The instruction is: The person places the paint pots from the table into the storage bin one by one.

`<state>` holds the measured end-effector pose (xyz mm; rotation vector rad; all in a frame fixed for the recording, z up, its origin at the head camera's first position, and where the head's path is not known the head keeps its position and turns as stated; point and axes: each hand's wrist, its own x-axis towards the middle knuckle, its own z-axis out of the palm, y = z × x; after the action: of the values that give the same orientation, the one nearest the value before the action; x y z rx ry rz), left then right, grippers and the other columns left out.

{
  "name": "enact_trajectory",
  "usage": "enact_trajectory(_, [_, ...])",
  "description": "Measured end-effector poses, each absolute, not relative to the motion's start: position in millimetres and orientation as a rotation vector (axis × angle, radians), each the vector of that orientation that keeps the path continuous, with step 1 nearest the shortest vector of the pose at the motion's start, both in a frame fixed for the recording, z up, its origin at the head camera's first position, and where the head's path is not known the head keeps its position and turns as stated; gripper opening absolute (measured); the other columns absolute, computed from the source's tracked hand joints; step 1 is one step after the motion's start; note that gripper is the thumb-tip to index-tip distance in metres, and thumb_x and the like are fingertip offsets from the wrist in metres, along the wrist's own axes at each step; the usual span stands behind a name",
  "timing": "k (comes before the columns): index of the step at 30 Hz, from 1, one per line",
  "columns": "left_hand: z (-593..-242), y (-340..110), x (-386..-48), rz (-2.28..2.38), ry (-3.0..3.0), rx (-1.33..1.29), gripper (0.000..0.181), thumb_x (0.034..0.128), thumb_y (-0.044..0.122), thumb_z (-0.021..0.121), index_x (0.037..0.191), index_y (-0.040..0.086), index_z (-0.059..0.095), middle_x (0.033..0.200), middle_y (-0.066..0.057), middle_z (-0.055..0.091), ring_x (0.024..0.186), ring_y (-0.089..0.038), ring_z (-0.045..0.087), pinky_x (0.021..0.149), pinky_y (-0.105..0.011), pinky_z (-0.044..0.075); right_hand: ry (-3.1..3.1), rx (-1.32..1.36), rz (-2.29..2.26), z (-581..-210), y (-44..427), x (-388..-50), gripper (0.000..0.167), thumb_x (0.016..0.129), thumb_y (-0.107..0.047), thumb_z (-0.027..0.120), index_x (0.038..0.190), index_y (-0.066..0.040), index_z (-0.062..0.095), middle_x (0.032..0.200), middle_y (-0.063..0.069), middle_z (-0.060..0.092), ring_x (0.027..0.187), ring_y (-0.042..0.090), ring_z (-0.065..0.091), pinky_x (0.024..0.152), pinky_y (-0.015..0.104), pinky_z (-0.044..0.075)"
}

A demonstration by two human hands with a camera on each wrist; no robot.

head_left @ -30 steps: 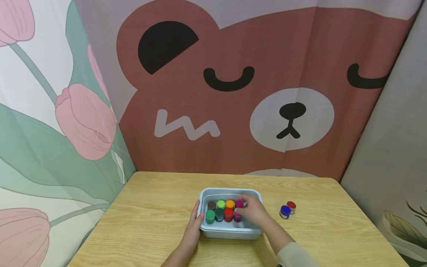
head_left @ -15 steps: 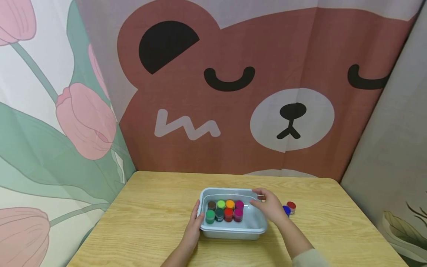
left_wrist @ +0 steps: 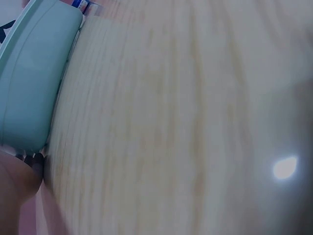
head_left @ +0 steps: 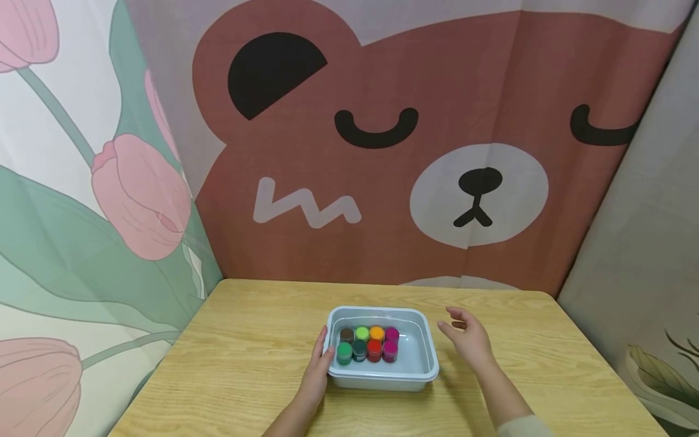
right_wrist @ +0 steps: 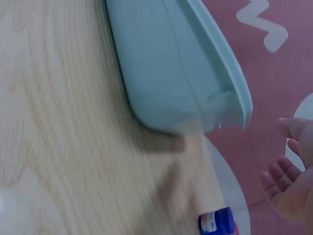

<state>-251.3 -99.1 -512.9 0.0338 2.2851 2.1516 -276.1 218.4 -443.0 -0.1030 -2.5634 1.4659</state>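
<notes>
A pale blue plastic box (head_left: 384, 379) stands on the table, several small paint jars standing in two rows inside it. The front row has a green jar (head_left: 344, 354), a dark green one, a red jar (head_left: 374, 351) and a magenta jar (head_left: 390, 351). Behind them are brown, lime, orange (head_left: 377, 333) and magenta lids. My left hand (head_left: 315, 376) holds the box's left side, thumb at the rim. My right hand (head_left: 472, 343) hovers right of the box, fingers loosely bent, holding nothing. In the right wrist view, a blue jar (right_wrist: 216, 222) lies beyond the box, a sliver of red behind it.
The wooden table (head_left: 251, 340) reaches back to a hanging cloth (head_left: 382, 243) printed with a bear. Another cloth with tulips (head_left: 142, 200) hangs at the left. In the head view my right hand hides the blue and red jars on the table.
My right hand has let go by the magenta jars, lifted out over the box's right rim and moved right, over the two loose jars. My left hand stays on the box.
</notes>
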Motion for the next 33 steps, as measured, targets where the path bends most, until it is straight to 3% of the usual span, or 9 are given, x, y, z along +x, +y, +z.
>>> enact_trajectory(10, [-511.7,-99.6,-251.3,2.147,2.295,0.040,0.061,0.1035,0.037,0.039,0.158,0.021,0.018,0.165,-0.015,0.015,0.150,-0.047,0.007,0.114,-0.073,0.008,-2.622,-0.165,1.419,-463.8,240.9,-276.5,0.059,0.095,-0.032,0.064,0.141,0.000,0.046,0.140,0.028,0.045,0.120,0.038,0.049,0.087,0.036,0.054])
enact_trajectory(13, [-512.0,-99.4,-251.3,2.151,2.291,0.034,0.060,0.1036,0.036,0.040,0.158,0.021,0.018,0.165,-0.015,0.015,0.150,-0.046,0.008,0.115,-0.072,0.008,-2.631,-0.176,1.427,-469.1,245.6,-276.8,0.061,0.095,-0.031,0.063,0.143,0.001,0.043,0.143,0.029,0.042,0.125,0.040,0.044,0.097,0.046,0.050])
enact_trajectory(17, [-512.0,-99.0,-251.0,2.157,2.292,0.034,0.060,0.1038,0.035,0.039,0.158,0.021,0.019,0.165,-0.015,0.015,0.150,-0.046,0.008,0.115,-0.072,0.008,-2.631,-0.184,1.411,-475.7,250.7,-276.7,0.059,0.096,-0.028,0.062,0.142,0.003,0.042,0.144,0.032,0.037,0.134,0.047,0.037,0.110,0.059,0.037])
enact_trajectory(26, [-511.9,-98.6,-250.3,2.157,2.294,0.039,0.059,0.1042,0.032,0.039,0.158,0.020,0.018,0.164,-0.016,0.015,0.150,-0.047,0.007,0.114,-0.072,0.008,-2.619,-0.238,1.371,-486.5,253.9,-272.6,0.056,0.095,-0.020,0.062,0.139,0.008,0.043,0.134,0.032,0.043,0.123,0.048,0.047,0.104,0.055,0.045])
enact_trajectory(33, [-512.0,-98.6,-250.4,2.160,2.294,0.048,0.059,0.1043,0.032,0.038,0.158,0.020,0.017,0.164,-0.016,0.014,0.149,-0.047,0.007,0.114,-0.073,0.007,-2.615,-0.259,1.370,-492.6,255.1,-275.3,0.056,0.094,-0.020,0.062,0.138,0.010,0.044,0.134,0.033,0.039,0.124,0.050,0.047,0.105,0.056,0.043])
